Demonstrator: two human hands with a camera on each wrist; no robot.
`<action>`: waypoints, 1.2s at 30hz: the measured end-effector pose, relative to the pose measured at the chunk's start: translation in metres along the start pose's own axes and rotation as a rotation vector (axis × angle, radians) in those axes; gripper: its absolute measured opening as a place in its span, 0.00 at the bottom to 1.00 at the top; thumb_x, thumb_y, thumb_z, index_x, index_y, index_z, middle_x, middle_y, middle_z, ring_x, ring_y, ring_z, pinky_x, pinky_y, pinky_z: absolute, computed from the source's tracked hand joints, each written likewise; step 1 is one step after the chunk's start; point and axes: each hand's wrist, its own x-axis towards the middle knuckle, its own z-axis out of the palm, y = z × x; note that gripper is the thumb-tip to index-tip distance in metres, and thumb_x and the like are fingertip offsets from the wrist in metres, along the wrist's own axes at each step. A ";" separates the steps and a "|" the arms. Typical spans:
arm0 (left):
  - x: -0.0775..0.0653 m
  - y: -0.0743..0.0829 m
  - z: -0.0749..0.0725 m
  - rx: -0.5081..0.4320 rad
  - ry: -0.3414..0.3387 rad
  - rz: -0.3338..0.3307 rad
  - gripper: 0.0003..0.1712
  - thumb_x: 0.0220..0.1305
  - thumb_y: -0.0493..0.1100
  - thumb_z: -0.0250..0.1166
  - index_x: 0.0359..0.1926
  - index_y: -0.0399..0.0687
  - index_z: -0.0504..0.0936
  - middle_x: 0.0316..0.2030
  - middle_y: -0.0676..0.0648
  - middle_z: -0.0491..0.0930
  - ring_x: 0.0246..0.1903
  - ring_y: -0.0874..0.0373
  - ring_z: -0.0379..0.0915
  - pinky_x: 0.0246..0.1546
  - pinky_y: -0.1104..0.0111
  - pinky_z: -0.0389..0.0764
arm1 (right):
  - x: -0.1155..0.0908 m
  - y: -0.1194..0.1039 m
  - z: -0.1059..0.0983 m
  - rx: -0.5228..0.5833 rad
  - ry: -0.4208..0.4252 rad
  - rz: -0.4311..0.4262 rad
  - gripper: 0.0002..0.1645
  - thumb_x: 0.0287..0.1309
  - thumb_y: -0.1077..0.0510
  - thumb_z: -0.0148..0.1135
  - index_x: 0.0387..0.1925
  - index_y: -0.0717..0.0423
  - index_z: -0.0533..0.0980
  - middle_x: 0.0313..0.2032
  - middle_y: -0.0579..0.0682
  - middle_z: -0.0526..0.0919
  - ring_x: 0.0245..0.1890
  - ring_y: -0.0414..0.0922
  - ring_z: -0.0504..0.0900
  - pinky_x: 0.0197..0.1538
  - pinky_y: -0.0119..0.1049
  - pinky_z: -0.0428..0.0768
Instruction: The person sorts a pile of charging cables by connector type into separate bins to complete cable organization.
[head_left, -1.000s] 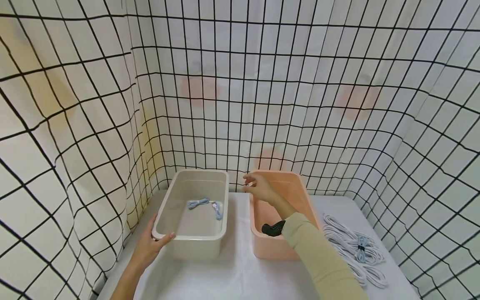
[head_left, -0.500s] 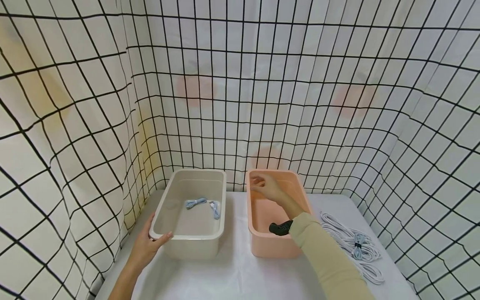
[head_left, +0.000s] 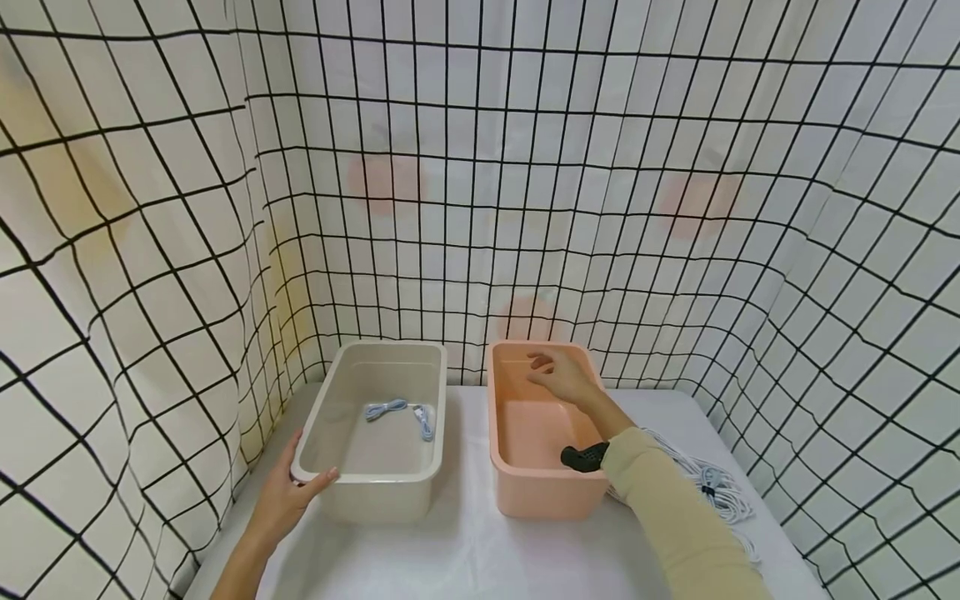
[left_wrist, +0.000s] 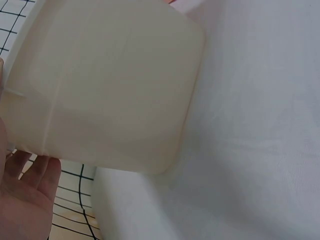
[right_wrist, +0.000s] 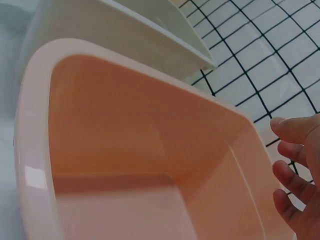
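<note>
Shifted rightward from the peach bin's left rim, the right hand [head_left: 561, 379] now hangs over that bin's far end, its fingers loosely bent, spread and holding nothing. Below and nearer than this hand stands the smooth, glossy peach bin [head_left: 534, 496], a deep rounded rectangle. The left hand [head_left: 281, 500] grips the near left corner of a matching cream bin [head_left: 378, 500], thumb over the rim, fingers along the outer wall. Inward of that grip, on the bin's floor, lie two bundled pale-blue cables [head_left: 386, 408]. Right of the right forearm, coiled white cords [head_left: 727, 500] lie on white cloth [head_left: 480, 550], partly hidden by the beige sleeve [head_left: 675, 508]. Both hands are cut off in their wrist views; the cream wall hides part of the left fingers.
</note>
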 end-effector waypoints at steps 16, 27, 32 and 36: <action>0.003 -0.001 -0.001 0.017 0.016 -0.001 0.60 0.66 0.51 0.74 0.83 0.42 0.42 0.68 0.25 0.66 0.59 0.37 0.71 0.56 0.48 0.75 | -0.011 0.018 -0.034 -0.074 0.063 0.024 0.30 0.70 0.56 0.67 0.69 0.62 0.72 0.57 0.62 0.79 0.59 0.61 0.76 0.59 0.56 0.79; 0.002 0.001 -0.001 0.010 0.000 -0.004 0.62 0.66 0.52 0.74 0.83 0.42 0.40 0.69 0.24 0.64 0.60 0.36 0.70 0.57 0.46 0.75 | -0.031 0.043 -0.055 -0.077 0.118 0.066 0.30 0.70 0.56 0.67 0.69 0.62 0.72 0.57 0.63 0.80 0.58 0.62 0.77 0.58 0.55 0.79; 0.002 0.000 -0.001 0.004 0.007 -0.002 0.62 0.66 0.53 0.74 0.83 0.42 0.41 0.69 0.24 0.63 0.61 0.35 0.69 0.58 0.45 0.74 | -0.041 0.051 -0.065 -0.076 0.150 0.082 0.30 0.70 0.57 0.67 0.69 0.62 0.72 0.56 0.63 0.81 0.57 0.64 0.78 0.57 0.55 0.81; 0.001 0.000 0.000 0.010 0.006 -0.004 0.61 0.66 0.52 0.74 0.83 0.42 0.41 0.69 0.24 0.64 0.60 0.36 0.70 0.57 0.47 0.75 | -0.054 0.063 -0.076 -0.101 0.170 0.089 0.29 0.70 0.57 0.67 0.68 0.64 0.72 0.56 0.65 0.81 0.56 0.66 0.79 0.54 0.56 0.82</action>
